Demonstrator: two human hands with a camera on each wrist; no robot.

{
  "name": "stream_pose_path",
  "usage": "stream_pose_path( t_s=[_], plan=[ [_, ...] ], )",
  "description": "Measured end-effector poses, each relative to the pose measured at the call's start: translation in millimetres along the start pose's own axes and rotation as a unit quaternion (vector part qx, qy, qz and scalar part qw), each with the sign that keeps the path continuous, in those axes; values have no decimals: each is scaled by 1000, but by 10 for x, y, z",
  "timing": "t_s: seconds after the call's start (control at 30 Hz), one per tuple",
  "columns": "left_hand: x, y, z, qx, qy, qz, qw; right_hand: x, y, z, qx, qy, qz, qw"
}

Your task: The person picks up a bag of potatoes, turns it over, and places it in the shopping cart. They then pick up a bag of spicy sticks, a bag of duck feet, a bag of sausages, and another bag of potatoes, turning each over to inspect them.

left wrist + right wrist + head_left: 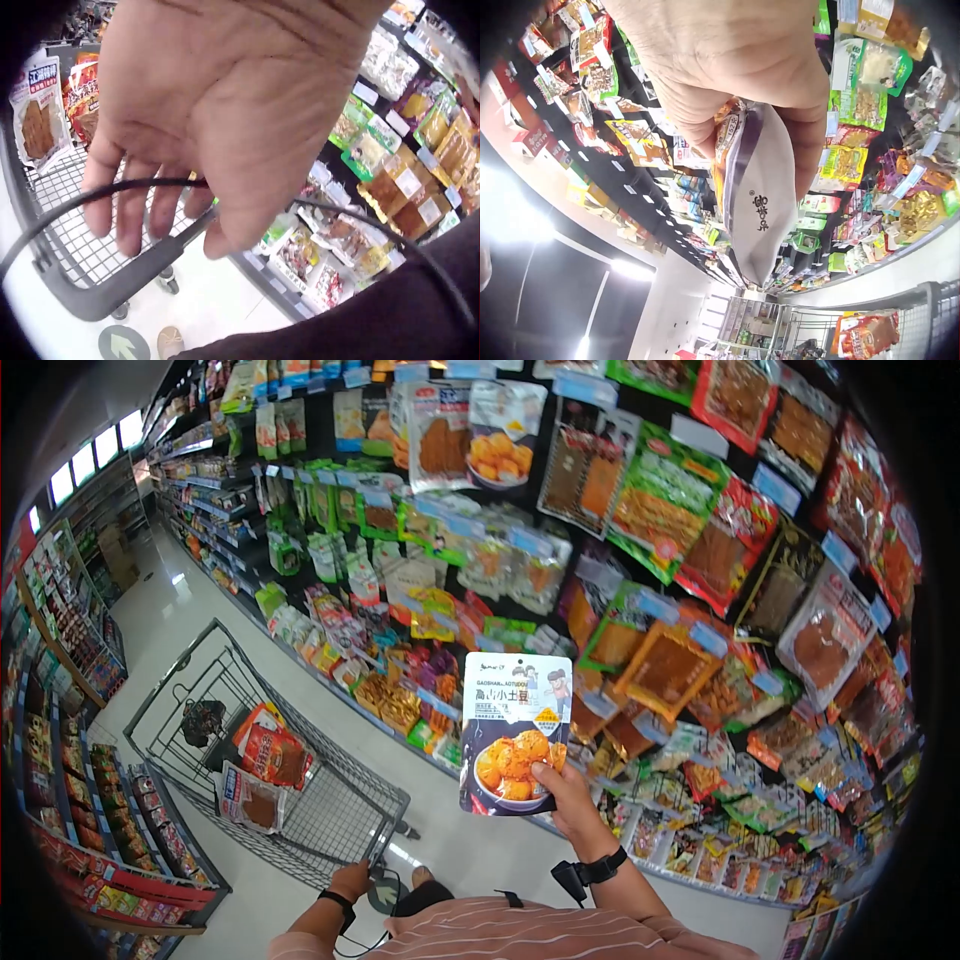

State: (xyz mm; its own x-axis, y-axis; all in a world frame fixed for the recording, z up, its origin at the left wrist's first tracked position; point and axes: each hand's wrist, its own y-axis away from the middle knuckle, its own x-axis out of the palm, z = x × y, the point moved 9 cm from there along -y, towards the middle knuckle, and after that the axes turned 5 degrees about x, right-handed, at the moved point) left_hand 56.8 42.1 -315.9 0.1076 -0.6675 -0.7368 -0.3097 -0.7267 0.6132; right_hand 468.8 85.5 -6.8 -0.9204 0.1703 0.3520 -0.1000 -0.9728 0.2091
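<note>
at your far left, the cart carries a black bag, red packets and a pale-edged packet. your left hand rests at the cart's handle, fingers loose and slightly bent. right of it, the upright potato pouch is pinched in your right hand, thumb on its front, before the hanging snack packets

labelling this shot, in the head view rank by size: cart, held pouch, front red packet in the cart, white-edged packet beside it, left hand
1. cart
2. held pouch
3. front red packet and white-edged packet, too alike to rank
4. left hand
</note>
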Motion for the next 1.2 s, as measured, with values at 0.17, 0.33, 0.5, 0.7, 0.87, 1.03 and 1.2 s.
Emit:
stream_pose_path(
  t_s=[0.17, 0.33, 0.5, 0.7, 0.87, 1.03, 1.2],
  plan=[
    [-156, -254, 544, 15, 171, 135, 976, 653, -652, 41, 0, 6, 14, 1000],
    [-486, -207, 822, -81, 339, 75, 935, 1080, -1052, 76, 11, -17, 41, 999],
    [-516, -446, 1068, -109, 239, -12, 965, 1215, -1314, 122, 16, -10, 45, 999],
    [-880, -593, 1392, -151, 259, -86, 950, 1369, -1623, 345, 5, 25, 85, 996],
    [-1187, -956, 1189, -160, 144, -139, 967, 1450, -1811, 498, -8, 38, 98, 994],
    [-1102, -1603, 1504, -136, 37, -105, 984, 1436, -1862, 674, -31, 52, 85, 995],
    [-1297, -1858, 1645, -115, 7, -91, 989, 1403, -1992, 832, -52, 38, 48, 997]
  ],
)
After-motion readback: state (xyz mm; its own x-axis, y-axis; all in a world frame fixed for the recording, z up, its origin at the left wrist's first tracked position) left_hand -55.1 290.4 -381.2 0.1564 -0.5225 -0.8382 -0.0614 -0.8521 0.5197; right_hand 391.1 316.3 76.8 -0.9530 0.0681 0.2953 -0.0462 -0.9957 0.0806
